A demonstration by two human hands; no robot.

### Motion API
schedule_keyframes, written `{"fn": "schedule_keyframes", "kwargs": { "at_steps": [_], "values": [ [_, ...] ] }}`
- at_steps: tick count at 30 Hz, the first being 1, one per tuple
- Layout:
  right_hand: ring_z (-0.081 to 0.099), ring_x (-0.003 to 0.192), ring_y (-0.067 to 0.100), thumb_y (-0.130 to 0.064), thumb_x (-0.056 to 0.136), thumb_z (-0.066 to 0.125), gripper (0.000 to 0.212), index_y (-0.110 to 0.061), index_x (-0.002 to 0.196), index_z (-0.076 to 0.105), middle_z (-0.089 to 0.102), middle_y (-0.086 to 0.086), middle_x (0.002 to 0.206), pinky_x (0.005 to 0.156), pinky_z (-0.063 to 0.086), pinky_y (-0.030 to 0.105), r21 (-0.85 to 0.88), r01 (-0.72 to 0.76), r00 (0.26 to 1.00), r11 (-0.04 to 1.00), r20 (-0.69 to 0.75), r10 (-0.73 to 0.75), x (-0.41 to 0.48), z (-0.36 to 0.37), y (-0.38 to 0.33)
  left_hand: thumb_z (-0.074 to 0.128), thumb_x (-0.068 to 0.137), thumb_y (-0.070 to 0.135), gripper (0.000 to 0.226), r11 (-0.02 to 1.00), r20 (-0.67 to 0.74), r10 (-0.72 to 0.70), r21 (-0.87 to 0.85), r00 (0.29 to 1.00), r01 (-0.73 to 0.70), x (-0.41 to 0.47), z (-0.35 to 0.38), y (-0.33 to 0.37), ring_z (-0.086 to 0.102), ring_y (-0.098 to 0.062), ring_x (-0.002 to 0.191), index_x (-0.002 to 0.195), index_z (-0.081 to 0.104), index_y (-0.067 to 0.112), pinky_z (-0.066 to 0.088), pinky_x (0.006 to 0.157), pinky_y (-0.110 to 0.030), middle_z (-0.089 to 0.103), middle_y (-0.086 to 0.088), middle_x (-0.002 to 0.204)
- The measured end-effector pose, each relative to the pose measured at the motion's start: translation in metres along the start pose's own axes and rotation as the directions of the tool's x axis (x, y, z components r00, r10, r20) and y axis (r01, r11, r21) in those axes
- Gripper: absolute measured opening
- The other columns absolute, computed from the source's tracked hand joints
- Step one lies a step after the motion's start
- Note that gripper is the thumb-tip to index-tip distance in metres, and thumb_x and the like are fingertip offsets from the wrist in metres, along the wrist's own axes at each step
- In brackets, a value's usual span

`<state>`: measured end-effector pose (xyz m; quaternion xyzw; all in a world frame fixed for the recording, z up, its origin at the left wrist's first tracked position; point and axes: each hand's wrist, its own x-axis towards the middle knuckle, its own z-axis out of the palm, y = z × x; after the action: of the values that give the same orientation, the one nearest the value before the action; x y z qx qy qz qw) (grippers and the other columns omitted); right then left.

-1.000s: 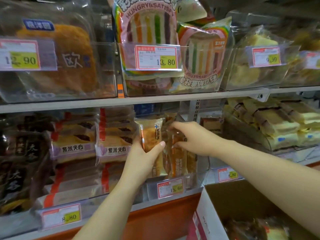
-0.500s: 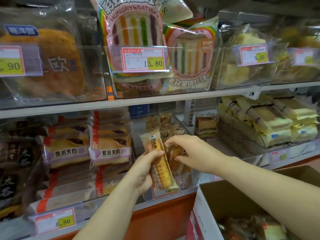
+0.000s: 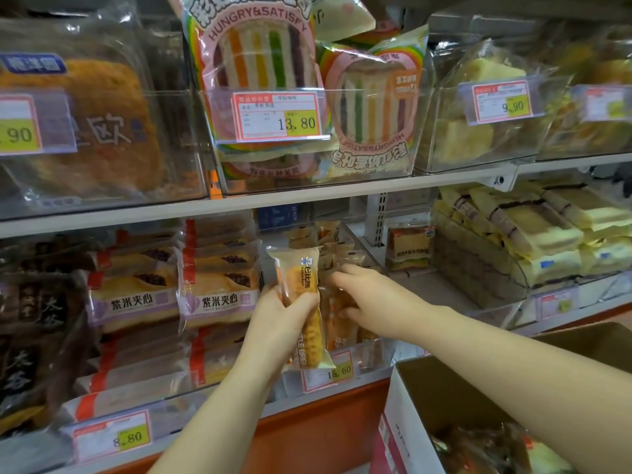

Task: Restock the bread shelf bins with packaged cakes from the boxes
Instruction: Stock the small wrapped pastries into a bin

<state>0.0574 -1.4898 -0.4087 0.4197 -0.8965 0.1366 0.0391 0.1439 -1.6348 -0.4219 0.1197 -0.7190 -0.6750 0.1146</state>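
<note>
My left hand [image 3: 280, 319] grips a long packaged cake [image 3: 302, 302] in clear wrap, held upright in front of the clear bin [image 3: 372, 357] on the lower shelf. My right hand [image 3: 366, 295] reaches into that bin, its fingers curled on the packaged cakes [image 3: 337, 323] standing inside. A price tag reading 15.60 [image 3: 330, 371] is fixed to the bin's front. The open cardboard box [image 3: 444, 388] at the lower right holds more wrapped cakes [image 3: 485, 449].
Purple-labelled bread packs [image 3: 219, 295] fill the bin to the left. Pale yellow sandwich cakes [image 3: 547, 234] are stacked at the right. Rainbow toast bags [image 3: 260, 63] stand in the upper shelf's bins. An orange panel [image 3: 307, 432] runs below the lower shelf.
My left hand has drawn the cake slightly out and down from the bin. My right hand has shifted a little deeper among the standing packs.
</note>
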Motion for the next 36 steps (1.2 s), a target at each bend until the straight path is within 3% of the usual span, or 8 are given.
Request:
{"fn": "schedule_keyframes", "kwargs": {
  "at_steps": [7,11,17,22,25,28,31,36],
  "values": [
    [0.034,0.131,0.023,-0.016,0.091,0.056,0.045,-0.022,0.135,0.048,0.047,0.000,0.140,0.105,0.025,0.036,-0.329,0.092,0.996,0.940,0.018,-0.091,0.005,0.023,-0.008,0.062,0.087,0.019,0.007,0.997,-0.046,0.057,0.058,0.997,-0.054,-0.006,-0.007,0.007,0.067,-0.018,0.091,0.088,0.067,0.023,0.053,0.087,-0.040,0.071,-0.002,0.090],
    [0.036,0.130,0.022,-0.017,0.091,0.055,0.038,-0.026,0.128,0.054,0.053,-0.004,0.134,0.105,0.022,0.038,-0.331,0.093,0.992,0.939,-0.045,-0.115,0.008,0.014,-0.007,0.061,0.089,0.023,0.004,0.999,-0.081,0.050,0.016,0.995,-0.049,-0.007,-0.015,0.008,0.066,-0.017,0.090,0.089,0.065,0.026,0.052,0.087,-0.041,0.070,0.000,0.091],
    [0.035,0.130,0.021,-0.019,0.091,0.058,0.039,-0.029,0.129,0.053,0.053,-0.005,0.134,0.104,0.024,0.039,-0.360,0.133,0.991,0.923,0.046,-0.125,0.004,0.024,-0.003,0.062,0.089,0.023,0.005,0.999,-0.077,0.034,0.028,0.996,-0.031,-0.005,-0.017,0.010,0.066,-0.017,0.092,0.091,0.064,0.027,0.052,0.090,-0.044,0.070,0.000,0.094],
    [0.039,0.131,0.016,-0.042,0.086,0.063,0.058,-0.027,0.138,0.043,0.050,-0.006,0.137,0.112,0.022,0.041,-0.096,-0.017,1.000,0.995,-0.026,0.015,0.008,-0.002,-0.007,0.063,0.087,0.022,0.007,0.999,-0.055,0.018,0.035,0.998,-0.017,-0.005,-0.023,0.010,0.067,-0.020,0.093,0.094,0.064,0.025,0.052,0.091,-0.047,0.070,-0.003,0.095],
    [0.040,0.133,0.013,-0.030,0.086,0.066,0.068,-0.027,0.146,0.032,0.044,-0.003,0.144,0.111,0.031,0.030,0.184,-0.029,0.990,0.982,-0.129,0.054,0.015,-0.026,-0.013,0.063,0.088,0.021,0.012,0.998,-0.031,0.039,0.041,0.999,-0.038,-0.004,-0.025,0.012,0.066,-0.018,0.095,0.099,0.063,0.025,0.052,0.089,-0.041,0.070,-0.001,0.097],
    [0.053,0.119,0.011,-0.012,0.086,0.062,0.077,-0.036,0.148,0.024,0.041,-0.002,0.145,0.097,0.044,0.024,0.278,-0.042,0.999,0.960,-0.007,0.046,0.028,-0.035,-0.020,0.063,0.087,0.021,0.015,0.996,-0.006,0.065,0.068,0.998,-0.064,-0.004,-0.025,0.015,0.065,-0.016,0.096,0.102,0.062,0.025,0.051,0.087,-0.036,0.070,0.000,0.099],
    [0.055,0.116,0.014,-0.007,0.086,0.061,0.062,-0.025,0.141,0.041,0.052,-0.001,0.136,0.094,0.046,0.025,0.286,-0.055,0.998,0.957,0.053,0.042,0.040,-0.030,-0.029,0.064,0.087,0.022,0.015,0.993,0.007,0.077,0.086,0.997,-0.078,-0.002,-0.022,0.017,0.064,-0.014,0.097,0.100,0.061,0.027,0.051,0.084,-0.033,0.069,0.001,0.100],
    [0.057,0.097,0.010,-0.005,0.090,0.056,0.034,-0.018,0.120,0.063,0.064,-0.004,0.111,0.079,0.045,0.017,0.269,-0.092,0.993,0.959,-0.043,0.107,0.054,-0.028,-0.032,0.068,0.084,0.032,0.022,0.995,-0.055,0.093,0.052,0.994,-0.090,0.001,-0.025,0.016,0.064,-0.007,0.096,0.103,0.059,0.032,0.050,0.080,-0.028,0.068,0.009,0.101]
  ]
}}
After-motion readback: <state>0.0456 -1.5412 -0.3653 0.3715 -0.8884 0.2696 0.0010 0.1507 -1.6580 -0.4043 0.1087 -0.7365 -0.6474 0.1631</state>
